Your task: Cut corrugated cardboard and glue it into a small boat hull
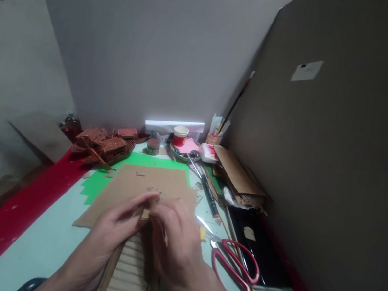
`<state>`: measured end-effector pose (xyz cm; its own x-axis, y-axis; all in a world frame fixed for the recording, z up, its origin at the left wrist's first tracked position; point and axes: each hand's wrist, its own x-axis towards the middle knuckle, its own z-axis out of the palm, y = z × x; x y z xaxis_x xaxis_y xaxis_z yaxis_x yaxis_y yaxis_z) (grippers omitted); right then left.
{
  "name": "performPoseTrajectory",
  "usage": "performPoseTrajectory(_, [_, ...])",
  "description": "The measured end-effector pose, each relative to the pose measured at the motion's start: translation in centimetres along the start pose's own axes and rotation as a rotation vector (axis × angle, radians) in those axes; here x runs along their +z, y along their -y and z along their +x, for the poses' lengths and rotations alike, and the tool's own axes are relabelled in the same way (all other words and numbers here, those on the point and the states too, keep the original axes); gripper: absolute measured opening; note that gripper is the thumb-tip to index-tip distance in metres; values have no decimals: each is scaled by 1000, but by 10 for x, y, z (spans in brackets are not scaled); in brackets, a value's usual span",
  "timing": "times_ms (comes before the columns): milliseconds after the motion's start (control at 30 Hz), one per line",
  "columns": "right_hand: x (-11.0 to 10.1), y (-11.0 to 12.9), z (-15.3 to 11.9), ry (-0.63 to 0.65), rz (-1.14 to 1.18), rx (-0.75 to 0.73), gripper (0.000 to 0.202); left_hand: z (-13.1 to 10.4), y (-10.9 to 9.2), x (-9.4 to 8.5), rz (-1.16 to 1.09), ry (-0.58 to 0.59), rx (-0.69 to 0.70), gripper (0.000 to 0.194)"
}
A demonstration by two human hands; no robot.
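A long, narrow cardboard piece point(128, 273) with raised sides and crosswise strips runs from the bottom edge up between my hands. My left hand point(110, 233) is wrapped along its left side near the far end, fingers pressed to it. My right hand point(176, 242) is closed at the same far end, its fingertips pinching something small that they mostly hide. Under and beyond the hands lies a flat brown cardboard sheet point(153, 178) with small scraps on it, over a green sheet point(93, 183).
Red-handled scissors point(233, 266) lie open at the right, beside a black tray point(258, 248). Behind them are a black pen-like tool point(210, 196) and stacked cardboard point(239, 173). Brown crafted pieces point(106, 146) sit at the back left; a red cup point(180, 136) stands at the back.
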<state>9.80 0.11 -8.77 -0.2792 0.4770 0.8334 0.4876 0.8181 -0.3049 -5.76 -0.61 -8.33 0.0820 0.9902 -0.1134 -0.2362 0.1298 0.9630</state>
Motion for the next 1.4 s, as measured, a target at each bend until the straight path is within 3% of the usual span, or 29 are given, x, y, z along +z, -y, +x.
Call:
performPoseTrajectory(167, [7, 2, -2, -30, -59, 10, 21, 2, 1, -1, -84, -73, -32, 28])
performPoseTrajectory(300, [2, 1, 3, 41, 11, 24, 17, 4, 0, -2, -78, -104, 5, 31])
performPoseTrajectory(400, [-20, -2, 6, 10, 121, 85, 22, 3, -2, -2, -85, -68, -36, 31])
performPoseTrajectory(500, [-52, -8, 0, -32, 76, 278, 13, 1, -4, 1, -112, -95, -59, 34])
performPoseTrajectory(633, [-83, -16, -27, -7, -13, 443, 15, 2, -3, -2, -125, -73, -83, 35])
performPoseTrajectory(767, [-94, -13, -58, 78, -47, 602, 18, 8, -2, -10, -126, -57, -85, 39])
performPoseTrajectory(1033, [-79, -1, -85, 286, -130, 732, 35, 10, -1, -13, -149, 0, -62, 37])
performPoseTrajectory(1200, [-62, -5, -82, 356, -305, 793, 29, -1, -4, -11, -176, -30, -51, 41])
performPoseTrajectory(1400, [-47, -9, -70, 515, -439, 875, 37, -12, -7, -19, -191, 8, -28, 33])
